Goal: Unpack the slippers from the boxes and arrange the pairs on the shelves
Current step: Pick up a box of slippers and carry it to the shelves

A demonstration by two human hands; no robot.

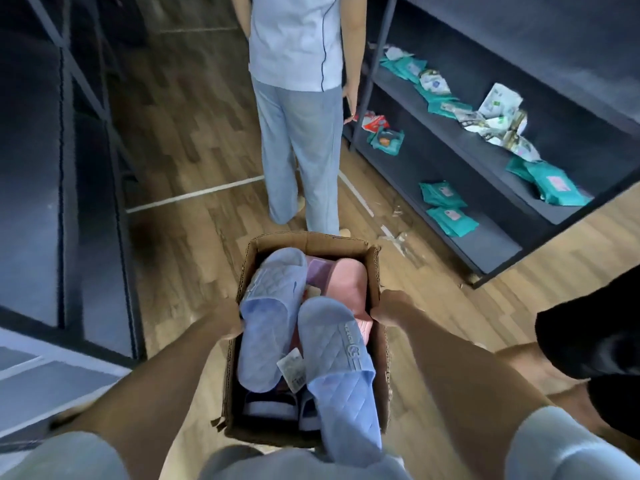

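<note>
An open cardboard box [313, 241] is held in front of me over the wooden floor. My left hand [227, 322] grips its left wall and my right hand [389, 308] grips its right wall. On top inside lie two light blue quilted slippers [265, 327] [341, 379], one with a paper tag. Pink slippers [348, 280] sit further back, and dark ones show underneath near me.
A person in a light shirt and jeans [301, 109] stands just beyond the box. A dark shelf unit [485, 157] with teal and white packets runs along the right. Dark shelving [69, 168] lines the left. Wooden floor lies between them.
</note>
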